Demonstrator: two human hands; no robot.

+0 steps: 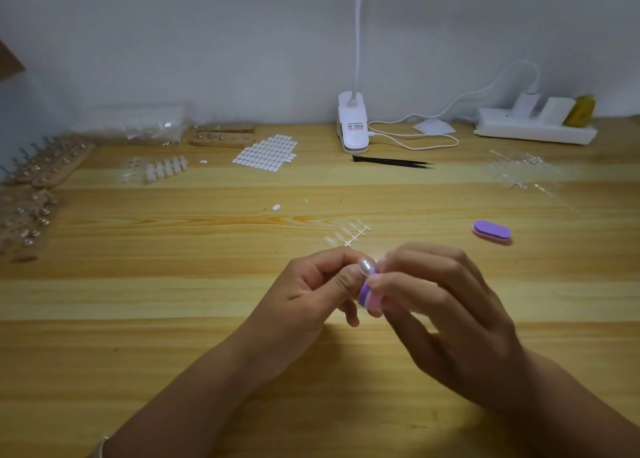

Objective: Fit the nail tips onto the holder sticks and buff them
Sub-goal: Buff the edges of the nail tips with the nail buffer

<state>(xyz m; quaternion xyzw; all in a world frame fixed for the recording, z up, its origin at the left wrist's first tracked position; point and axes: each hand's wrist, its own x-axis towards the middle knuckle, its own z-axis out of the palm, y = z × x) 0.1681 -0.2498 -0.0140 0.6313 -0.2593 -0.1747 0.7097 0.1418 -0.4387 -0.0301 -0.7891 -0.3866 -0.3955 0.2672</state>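
Head view: your left hand (311, 291) pinches a clear nail tip (366, 266) low over the wooden table (173, 319). Your right hand (446, 305) grips a small purple and pink buffer block (367, 296), touching the tip. Another buffer block (491, 231) lies on the table, far right.

- The left hand (311, 294) pinches a clear nail tip (366, 266) between thumb and forefinger.
- The right hand (450, 301) grips a purple-and-pink buffer block (367, 296) just beneath that tip.
- Just beyond the grip lies a strip of clear tips (348, 234).
- Well to the right of the grip, a second buffer (491, 231) lies on the wooden table (173, 319).
- Far to the left of the grip stand holder sticks (41, 166).
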